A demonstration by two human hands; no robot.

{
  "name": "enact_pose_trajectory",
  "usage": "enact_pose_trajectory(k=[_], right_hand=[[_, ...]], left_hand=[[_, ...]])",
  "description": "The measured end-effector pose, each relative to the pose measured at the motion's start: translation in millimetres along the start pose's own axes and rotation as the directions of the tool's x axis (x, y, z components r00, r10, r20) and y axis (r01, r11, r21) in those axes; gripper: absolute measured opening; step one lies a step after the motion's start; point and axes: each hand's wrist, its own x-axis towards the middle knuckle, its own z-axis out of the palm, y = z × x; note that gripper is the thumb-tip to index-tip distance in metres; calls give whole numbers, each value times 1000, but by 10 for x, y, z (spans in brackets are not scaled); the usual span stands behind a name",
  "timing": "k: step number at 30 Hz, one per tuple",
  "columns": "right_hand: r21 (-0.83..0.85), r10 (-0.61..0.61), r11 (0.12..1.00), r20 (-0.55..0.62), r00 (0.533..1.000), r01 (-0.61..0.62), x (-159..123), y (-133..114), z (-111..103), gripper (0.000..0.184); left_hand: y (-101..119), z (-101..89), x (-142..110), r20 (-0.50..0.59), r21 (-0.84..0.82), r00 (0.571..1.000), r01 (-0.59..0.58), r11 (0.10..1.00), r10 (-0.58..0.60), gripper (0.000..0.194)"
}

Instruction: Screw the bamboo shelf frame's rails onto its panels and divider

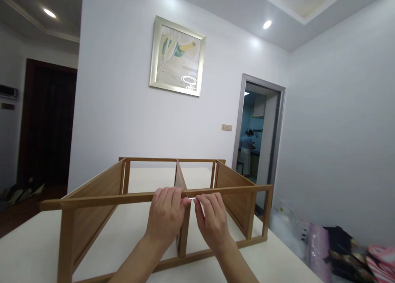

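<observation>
A brown wooden shelf frame (101,201) lies on the white table, with panels at both sides and a divider in the middle. My left hand (165,213) is closed over the near upper rail, its thumb by the joint with the middle post (184,235). Just right of that joint, my right hand (213,217) pinches a thin silver hex key (191,198) between thumb and fingers. The key's other end meets the joint near my left thumb; the fastener there is too small to make out.
The white table top (27,244) extends under and around the frame. To the right on the floor lie a pink roll (319,250), clear plastic wrap (285,229) and dark bags. Through the doorway stands a person (246,147) in another room.
</observation>
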Motion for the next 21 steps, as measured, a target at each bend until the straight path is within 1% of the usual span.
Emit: enact_pose_trajectory(k=[6, 11, 21], right_hand=[[8, 20, 1000, 5, 1000, -20, -25, -8, 31, 18], [5, 66, 998, -6, 998, -66, -74, -15, 68, 15], [12, 96, 995, -12, 995, -96, -126, -15, 110, 13]], left_hand=[[-14, 19, -24, 11, 1, 1000, 5, 1000, -5, 19], [-17, 24, -24, 3, 13, 1000, -6, 1000, 6, 18], [-30, 27, -34, 4, 15, 1000, -16, 1000, 16, 18]])
